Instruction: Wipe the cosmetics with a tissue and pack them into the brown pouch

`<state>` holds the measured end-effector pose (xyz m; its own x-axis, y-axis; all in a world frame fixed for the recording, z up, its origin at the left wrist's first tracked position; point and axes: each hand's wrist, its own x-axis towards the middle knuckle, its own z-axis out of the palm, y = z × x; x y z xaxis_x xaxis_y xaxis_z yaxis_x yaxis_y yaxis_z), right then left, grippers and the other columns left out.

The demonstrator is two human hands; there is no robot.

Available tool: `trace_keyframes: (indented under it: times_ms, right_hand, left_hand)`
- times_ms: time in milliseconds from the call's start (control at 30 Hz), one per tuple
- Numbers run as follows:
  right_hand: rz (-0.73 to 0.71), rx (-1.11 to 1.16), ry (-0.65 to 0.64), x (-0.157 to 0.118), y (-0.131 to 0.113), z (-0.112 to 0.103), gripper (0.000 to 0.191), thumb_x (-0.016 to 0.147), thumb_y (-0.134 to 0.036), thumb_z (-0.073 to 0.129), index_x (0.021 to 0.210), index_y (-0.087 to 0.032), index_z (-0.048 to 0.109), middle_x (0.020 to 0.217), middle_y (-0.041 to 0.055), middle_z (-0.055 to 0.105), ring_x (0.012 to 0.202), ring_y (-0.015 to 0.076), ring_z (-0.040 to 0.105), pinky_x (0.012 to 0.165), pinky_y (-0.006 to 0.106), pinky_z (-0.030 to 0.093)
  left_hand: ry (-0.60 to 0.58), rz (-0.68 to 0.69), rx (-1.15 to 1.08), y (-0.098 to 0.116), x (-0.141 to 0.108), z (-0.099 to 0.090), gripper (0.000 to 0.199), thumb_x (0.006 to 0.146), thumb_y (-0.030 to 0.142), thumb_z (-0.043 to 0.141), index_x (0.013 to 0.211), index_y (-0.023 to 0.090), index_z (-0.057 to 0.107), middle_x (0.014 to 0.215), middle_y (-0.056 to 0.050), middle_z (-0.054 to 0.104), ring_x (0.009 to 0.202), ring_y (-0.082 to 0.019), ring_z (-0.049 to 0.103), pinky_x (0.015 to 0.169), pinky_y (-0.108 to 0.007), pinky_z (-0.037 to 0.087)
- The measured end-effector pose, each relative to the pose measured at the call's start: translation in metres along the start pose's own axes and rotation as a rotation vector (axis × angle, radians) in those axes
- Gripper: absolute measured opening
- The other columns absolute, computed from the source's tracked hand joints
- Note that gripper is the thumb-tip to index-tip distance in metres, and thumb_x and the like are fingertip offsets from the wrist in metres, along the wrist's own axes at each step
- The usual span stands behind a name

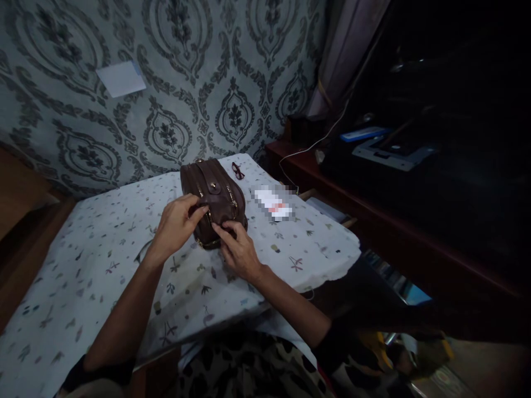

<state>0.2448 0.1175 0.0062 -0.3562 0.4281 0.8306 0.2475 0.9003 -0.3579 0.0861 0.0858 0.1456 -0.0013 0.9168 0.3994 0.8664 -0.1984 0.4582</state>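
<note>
A brown handbag (212, 182) with several gold-coloured zips and a strap tab with a metal stud lies on the patterned cloth. My left hand (176, 221) grips the bag's near left side, its fingers curled over it and its thumb beside a zip. On the near right part of the bag is my right hand (240, 249), closed, with its fingertips at the end of the same zip. Whether a zip pull is between those fingertips is too small to make out. What is inside the bag is hidden.
White patterned cloth (124, 237) covers the table. Dark-framed glasses (238, 171) lie behind the bag, and a blurred white item (272, 203) sits to its right. A dark red wooden ledge (398, 249) and a thin cable (309, 148) border the right side. Patterned wallpaper (174, 121) rises behind.
</note>
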Motion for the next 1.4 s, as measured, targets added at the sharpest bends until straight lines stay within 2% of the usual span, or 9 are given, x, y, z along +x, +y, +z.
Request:
trace_keyframes:
  times_ms: [333,500,567,700,800,900,1000,1133,1400]
  right_hand:
    - [0.006,0.051,0.004,0.002,-0.001,-0.001,0.057,0.091,-0.008,0.046,0.147,-0.024,0.045,0.119,0.0134,0.051,0.11,0.0227,0.055,0.09,0.037,0.055]
    - [0.05,0.115,0.09,0.003,-0.003,-0.004,0.048,0.092,-0.009,0.046,0.137,-0.023,0.053,0.113,0.0116,0.055,0.104,0.0206,0.058,0.087,0.033,0.055]
    - [0.138,0.134,0.158,0.004,-0.003,-0.006,0.041,0.092,-0.011,0.045,0.13,-0.023,0.056,0.108,0.0105,0.057,0.1,0.0199,0.06,0.084,0.033,0.054]
    - [0.434,0.212,0.268,0.008,-0.003,-0.009,0.016,0.093,-0.022,0.049,0.104,-0.02,0.061,0.094,0.007,0.06,0.085,0.0181,0.06,0.073,0.03,0.052]
    - [0.651,0.369,0.256,0.011,0.0,-0.01,0.016,0.09,-0.036,0.055,0.088,-0.02,0.058,0.082,0.0022,0.06,0.073,0.0152,0.057,0.066,0.027,0.048]
    - [0.759,0.577,0.197,0.012,0.005,-0.008,0.026,0.087,-0.045,0.058,0.078,-0.02,0.056,0.067,-0.0017,0.056,0.062,0.0134,0.052,0.06,0.026,0.043]
    - [0.828,0.72,0.178,0.013,0.008,-0.006,0.031,0.083,-0.05,0.062,0.074,-0.02,0.056,0.058,-0.0035,0.054,0.054,0.0123,0.048,0.055,0.025,0.04]
    - [0.861,0.731,0.199,0.016,0.01,-0.004,0.033,0.079,-0.051,0.066,0.069,-0.02,0.058,0.055,-0.0035,0.054,0.051,0.0118,0.049,0.054,0.025,0.039]
    - [0.93,0.797,0.233,0.021,0.011,-0.002,0.035,0.073,-0.052,0.071,0.066,-0.02,0.06,0.061,-0.0015,0.059,0.049,0.0105,0.051,0.05,0.024,0.042]
  left_hand:
    - [-0.056,0.06,0.063,0.001,-0.007,0.001,0.03,0.089,0.032,0.051,0.063,0.02,0.045,0.067,0.001,0.053,0.064,-0.015,0.05,0.061,-0.028,0.034]
    - [-0.058,0.109,0.278,0.006,-0.003,0.002,0.017,0.093,0.03,0.048,0.081,0.02,0.055,0.081,-0.004,0.059,0.079,-0.022,0.056,0.07,-0.032,0.041]
    - [-0.025,0.124,0.318,0.013,0.0,0.003,0.012,0.092,0.027,0.049,0.094,0.019,0.057,0.09,-0.006,0.061,0.089,-0.025,0.057,0.076,-0.035,0.043]
    - [-0.044,0.17,0.218,0.029,0.012,0.01,0.027,0.089,0.024,0.056,0.116,0.02,0.057,0.105,-0.006,0.064,0.101,-0.026,0.057,0.086,-0.037,0.046]
    - [-0.089,0.192,0.202,0.037,0.021,0.022,0.019,0.089,0.024,0.058,0.107,0.021,0.063,0.104,-0.005,0.066,0.104,-0.025,0.058,0.092,-0.037,0.046]
    - [-0.087,0.183,0.251,0.039,0.027,0.034,0.013,0.091,0.025,0.057,0.099,0.02,0.067,0.103,-0.006,0.067,0.106,-0.025,0.06,0.1,-0.038,0.043]
    - [-0.075,0.152,0.262,0.038,0.031,0.041,0.014,0.091,0.028,0.058,0.094,0.018,0.068,0.098,-0.008,0.068,0.102,-0.026,0.061,0.094,-0.037,0.046]
    - [-0.019,0.125,0.206,0.036,0.031,0.042,0.012,0.089,0.028,0.059,0.089,0.019,0.067,0.096,-0.007,0.069,0.097,-0.024,0.062,0.088,-0.035,0.047]
    - [-0.001,0.022,-0.042,0.036,0.028,0.04,0.012,0.085,0.029,0.06,0.081,0.019,0.065,0.076,0.0,0.068,0.071,-0.016,0.059,0.067,-0.026,0.04]
